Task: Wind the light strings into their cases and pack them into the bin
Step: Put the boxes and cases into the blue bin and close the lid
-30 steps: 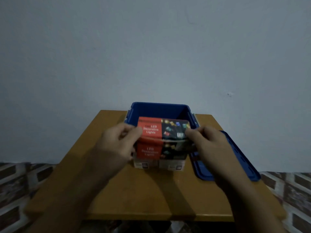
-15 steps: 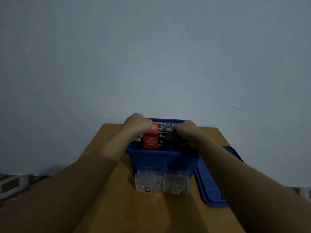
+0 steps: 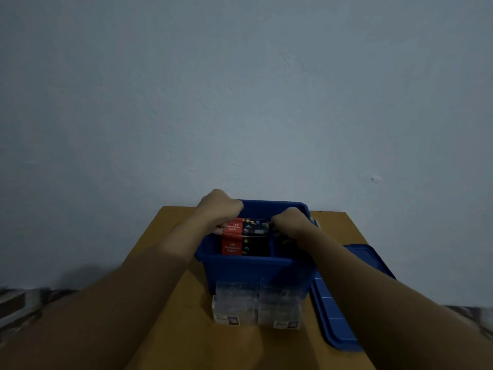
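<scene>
A blue plastic bin (image 3: 250, 271) stands on the wooden table (image 3: 186, 329). Inside it I hold a stack of two red-and-black LED light cases (image 3: 244, 237). My left hand (image 3: 218, 209) grips the stack's left end and my right hand (image 3: 289, 222) grips its right end, both reaching down past the rim. The lower part of the stack is hidden behind the bin's near wall. Two clear light cases (image 3: 256, 305) sit side by side on the table against the front of the bin.
The blue bin lid (image 3: 338, 311) lies flat on the table to the right of the bin, overhanging the table's right edge. A plain pale wall rises right behind the table. Patterned floor shows at both lower corners.
Both hands carried the stacked red cases from above the clear cases forward over the bin's rim, then lowered them deeper inside. The view shifted slightly.
</scene>
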Demonstrator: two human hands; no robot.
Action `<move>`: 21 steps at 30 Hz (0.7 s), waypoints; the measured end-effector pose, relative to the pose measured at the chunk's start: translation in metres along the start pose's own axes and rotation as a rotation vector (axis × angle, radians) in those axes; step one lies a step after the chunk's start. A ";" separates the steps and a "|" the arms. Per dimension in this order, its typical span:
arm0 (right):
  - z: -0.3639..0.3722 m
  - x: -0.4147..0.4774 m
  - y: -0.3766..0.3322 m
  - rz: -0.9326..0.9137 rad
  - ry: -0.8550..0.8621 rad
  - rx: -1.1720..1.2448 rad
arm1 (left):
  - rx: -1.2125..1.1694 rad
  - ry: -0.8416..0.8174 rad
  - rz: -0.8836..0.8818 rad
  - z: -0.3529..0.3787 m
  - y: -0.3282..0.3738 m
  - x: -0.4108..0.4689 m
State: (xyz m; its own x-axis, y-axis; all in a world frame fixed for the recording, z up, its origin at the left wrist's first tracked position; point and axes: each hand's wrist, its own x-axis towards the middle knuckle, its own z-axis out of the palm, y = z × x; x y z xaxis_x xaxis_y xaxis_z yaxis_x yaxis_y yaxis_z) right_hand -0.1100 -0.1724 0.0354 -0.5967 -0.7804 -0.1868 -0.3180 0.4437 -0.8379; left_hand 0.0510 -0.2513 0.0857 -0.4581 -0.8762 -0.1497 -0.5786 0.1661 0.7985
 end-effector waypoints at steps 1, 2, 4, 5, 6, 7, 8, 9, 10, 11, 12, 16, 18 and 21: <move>-0.002 -0.002 0.001 -0.018 0.019 0.001 | -0.019 0.025 0.030 -0.003 -0.001 -0.001; -0.005 -0.006 0.001 -0.046 0.048 -0.004 | -0.037 0.060 0.073 -0.005 -0.003 -0.004; -0.010 -0.016 0.003 -0.127 0.112 0.005 | -0.075 0.140 0.176 -0.010 -0.008 -0.013; -0.012 -0.023 0.002 -0.171 0.148 0.013 | -0.101 0.180 0.231 -0.012 -0.009 -0.020; -0.015 -0.033 0.002 -0.214 0.185 0.021 | -0.128 0.219 0.282 -0.013 -0.012 -0.030; -0.017 -0.044 0.001 -0.254 0.221 0.035 | -0.155 0.260 0.331 -0.014 -0.014 -0.040; -0.019 -0.055 0.001 -0.292 0.259 0.058 | -0.183 0.296 0.373 -0.013 -0.017 -0.049; -0.021 -0.066 0.001 -0.331 0.301 0.089 | -0.214 0.323 0.402 -0.013 -0.020 -0.057; -0.022 -0.078 0.003 -0.362 0.340 0.122 | -0.251 0.342 0.412 -0.010 -0.024 -0.066; -0.023 -0.088 0.005 -0.390 0.379 0.161 | -0.297 0.362 0.414 -0.008 -0.028 -0.073; -0.023 -0.099 0.009 -0.402 0.412 0.203 | -0.338 0.375 0.409 -0.004 -0.033 -0.081; -0.015 -0.137 0.034 -0.447 0.522 0.319 | -0.427 0.388 0.422 0.017 -0.054 -0.113; -0.008 -0.153 0.049 -0.460 0.549 0.345 | -0.431 0.362 0.424 0.028 -0.065 -0.126; 0.002 -0.165 0.072 -0.451 0.577 0.344 | -0.411 0.312 0.382 0.047 -0.080 -0.136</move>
State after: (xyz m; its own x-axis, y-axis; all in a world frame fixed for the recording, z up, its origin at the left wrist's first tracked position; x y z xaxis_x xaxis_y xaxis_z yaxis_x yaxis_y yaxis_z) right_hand -0.0329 -0.0129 0.0050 -0.7811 -0.4598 0.4225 -0.4304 -0.0938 -0.8978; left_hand 0.1281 -0.1245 0.0147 -0.3271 -0.8902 0.3172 -0.0792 0.3603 0.9295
